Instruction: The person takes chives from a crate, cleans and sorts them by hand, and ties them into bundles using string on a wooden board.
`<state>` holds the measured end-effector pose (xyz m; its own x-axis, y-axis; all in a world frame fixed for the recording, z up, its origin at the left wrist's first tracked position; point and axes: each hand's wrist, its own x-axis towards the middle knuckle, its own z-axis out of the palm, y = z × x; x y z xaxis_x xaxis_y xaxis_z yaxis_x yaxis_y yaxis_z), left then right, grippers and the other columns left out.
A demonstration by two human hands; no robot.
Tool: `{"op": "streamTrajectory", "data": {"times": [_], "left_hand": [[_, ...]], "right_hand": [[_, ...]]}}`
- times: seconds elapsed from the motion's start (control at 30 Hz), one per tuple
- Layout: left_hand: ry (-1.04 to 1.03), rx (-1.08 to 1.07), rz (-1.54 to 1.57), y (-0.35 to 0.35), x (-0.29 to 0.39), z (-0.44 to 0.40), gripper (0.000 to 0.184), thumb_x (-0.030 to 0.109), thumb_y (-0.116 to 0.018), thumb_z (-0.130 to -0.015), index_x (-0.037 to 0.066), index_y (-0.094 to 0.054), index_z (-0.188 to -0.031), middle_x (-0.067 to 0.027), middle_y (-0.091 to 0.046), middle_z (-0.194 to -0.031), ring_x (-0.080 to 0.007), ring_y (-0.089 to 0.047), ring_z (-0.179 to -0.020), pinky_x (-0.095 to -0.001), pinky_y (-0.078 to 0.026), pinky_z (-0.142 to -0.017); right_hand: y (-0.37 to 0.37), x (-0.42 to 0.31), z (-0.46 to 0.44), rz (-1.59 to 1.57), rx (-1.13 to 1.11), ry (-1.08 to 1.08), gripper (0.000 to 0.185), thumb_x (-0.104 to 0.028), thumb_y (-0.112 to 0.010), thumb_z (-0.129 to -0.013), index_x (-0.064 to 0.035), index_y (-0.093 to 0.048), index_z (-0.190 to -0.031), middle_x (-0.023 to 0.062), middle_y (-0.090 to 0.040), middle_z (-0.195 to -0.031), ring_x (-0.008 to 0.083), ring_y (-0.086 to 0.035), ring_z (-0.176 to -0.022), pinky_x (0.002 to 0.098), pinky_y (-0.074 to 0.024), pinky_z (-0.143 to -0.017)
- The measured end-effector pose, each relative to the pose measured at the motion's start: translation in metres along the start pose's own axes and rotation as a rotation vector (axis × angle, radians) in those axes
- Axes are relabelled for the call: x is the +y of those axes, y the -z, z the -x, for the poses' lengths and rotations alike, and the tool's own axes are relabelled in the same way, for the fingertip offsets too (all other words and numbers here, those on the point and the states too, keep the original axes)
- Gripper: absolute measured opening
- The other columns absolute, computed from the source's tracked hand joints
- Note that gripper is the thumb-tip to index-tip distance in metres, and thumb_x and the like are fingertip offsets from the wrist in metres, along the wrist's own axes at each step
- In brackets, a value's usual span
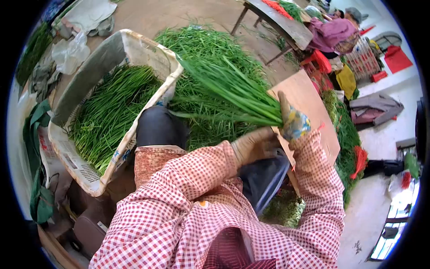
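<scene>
Stalks — in crate, in fingers

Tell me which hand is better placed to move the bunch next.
Probably the right: the right hand grips the bunch at its stem ends. The left hand is nearer the crate, but it is blurred and shows no clear grip on the stems.

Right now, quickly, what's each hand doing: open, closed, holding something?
Left hand: blurred; open or closed cannot be told.
Right hand: closed, holding a bunch of green stalks by one end.
</scene>
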<state>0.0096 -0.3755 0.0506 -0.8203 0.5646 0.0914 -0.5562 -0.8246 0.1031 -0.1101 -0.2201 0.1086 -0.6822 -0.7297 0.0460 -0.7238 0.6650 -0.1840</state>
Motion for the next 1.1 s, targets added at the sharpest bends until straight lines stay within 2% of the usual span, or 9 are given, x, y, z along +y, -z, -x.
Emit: {"op": "streamTrajectory", "data": {"times": [0.13, 0.23, 0.47, 0.53, 0.7, 0.8, 0.93, 1.0, 1.1], "left_hand": [[-0.256, 0.230, 0.097, 0.011, 0.016, -0.005, 0.077, 0.051, -0.075, -0.072, 0.004, -0.050, -0.128, -0.0153, -0.054, -0.126, -0.0325, -0.049, -0.120, -0.0520, -0.037, -0.106], [-0.310, 0.259, -0.085, 0.032, 0.016, -0.026, 0.075, 0.052, -0.072, -0.074, 0.002, -0.051, -0.126, -0.0158, -0.057, -0.123, -0.0311, -0.052, -0.117, -0.0502, -0.039, -0.105], [-0.370, 0.427, -0.239, -0.039, 0.018, -0.146, 0.054, 0.039, -0.059, -0.089, 0.004, -0.047, -0.129, -0.0155, -0.056, -0.120, -0.0315, -0.054, -0.109, -0.0492, -0.041, -0.102], [-0.515, 0.436, -0.339, -0.052, 0.035, -0.183, 0.063, 0.041, -0.056, -0.091, 0.001, -0.037, -0.136, -0.0202, -0.037, -0.143, -0.0348, -0.039, -0.130, -0.0520, -0.028, -0.111], [-0.463, 0.652, -0.867, -0.023, 0.105, -0.184, 0.055, 0.032, -0.051, -0.093, -0.001, -0.038, -0.135, -0.0213, -0.027, -0.149, -0.0327, -0.032, -0.136, -0.0439, -0.025, -0.114], [-0.605, 0.894, -1.082, -0.031, 0.079, -0.158, 0.044, 0.013, -0.066, -0.083, 0.005, -0.049, -0.123, -0.0117, -0.057, -0.118, -0.0256, -0.055, -0.106, -0.0391, -0.045, -0.090], [-0.073, 0.135, -2.036, -0.033, -0.026, -0.147, 0.035, 0.021, -0.066, -0.082, 0.002, -0.061, -0.111, -0.0126, -0.066, -0.099, -0.0228, -0.063, -0.092, -0.0345, -0.050, -0.083], [0.200, -0.402, -2.063, -0.003, -0.071, -0.153, 0.052, 0.033, -0.068, -0.076, 0.007, -0.058, -0.120, -0.0188, -0.059, -0.119, -0.0335, -0.057, -0.111, -0.0402, -0.045, -0.095], [0.493, -0.462, -2.535, -0.001, -0.107, -0.142, 0.078, 0.046, -0.071, -0.073, 0.010, -0.044, -0.136, -0.0164, -0.039, -0.142, -0.0347, -0.033, -0.134, -0.0503, -0.026, -0.109]], "right_hand": [[-0.009, -0.014, 0.106, 0.002, 0.020, -0.202, 0.065, -0.054, -0.044, -0.095, -0.0017, -0.049, -0.133, 0.0120, -0.068, -0.105, 0.0285, -0.066, -0.091, 0.0366, -0.0523, -0.075], [-0.003, -0.025, 0.150, -0.270, -0.035, -0.379, 0.060, -0.011, -0.063, -0.082, -0.0040, -0.040, -0.136, 0.0183, -0.067, -0.100, 0.0295, -0.067, -0.090, 0.0370, -0.0529, -0.078], [0.022, 0.091, 0.214, -0.008, 0.142, -0.485, 0.060, -0.001, -0.065, -0.075, -0.0039, -0.044, -0.131, 0.0147, -0.066, -0.103, 0.0214, -0.066, -0.090, 0.0313, -0.0527, -0.070], [0.032, 0.126, 0.212, 0.043, 0.162, -0.510, 0.061, 0.001, -0.065, -0.073, -0.0038, -0.044, -0.130, 0.0141, -0.066, -0.103, 0.0200, -0.065, -0.090, 0.0302, -0.0526, -0.068], [-0.017, 0.176, 0.232, 0.088, -0.087, -0.841, 0.075, -0.007, -0.068, -0.072, -0.0072, -0.034, -0.139, 0.0225, -0.063, -0.108, 0.0371, -0.062, -0.102, 0.0404, -0.0518, -0.085], [-0.046, 0.147, 0.243, 0.155, -0.173, -0.890, 0.077, -0.009, -0.069, -0.071, -0.0057, -0.034, -0.139, 0.0224, -0.063, -0.107, 0.0364, -0.062, -0.100, 0.0400, -0.0523, -0.083], [-0.036, 0.131, 0.237, 0.227, -0.250, -0.919, 0.080, -0.012, -0.071, -0.070, -0.0038, -0.033, -0.140, 0.0222, -0.064, -0.105, 0.0354, -0.064, -0.097, 0.0395, -0.0529, -0.080], [-0.016, 0.132, 0.234, 0.260, -0.259, -0.924, 0.082, -0.013, -0.072, -0.070, -0.0028, -0.032, -0.140, 0.0222, -0.064, -0.104, 0.0349, -0.064, -0.096, 0.0393, -0.0532, -0.079], [0.023, 0.135, 0.235, 0.180, -0.135, -0.865, 0.085, -0.017, -0.073, -0.070, -0.0026, -0.030, -0.142, 0.0222, -0.064, -0.105, 0.0343, -0.065, -0.096, 0.0391, -0.0536, -0.080]]}}
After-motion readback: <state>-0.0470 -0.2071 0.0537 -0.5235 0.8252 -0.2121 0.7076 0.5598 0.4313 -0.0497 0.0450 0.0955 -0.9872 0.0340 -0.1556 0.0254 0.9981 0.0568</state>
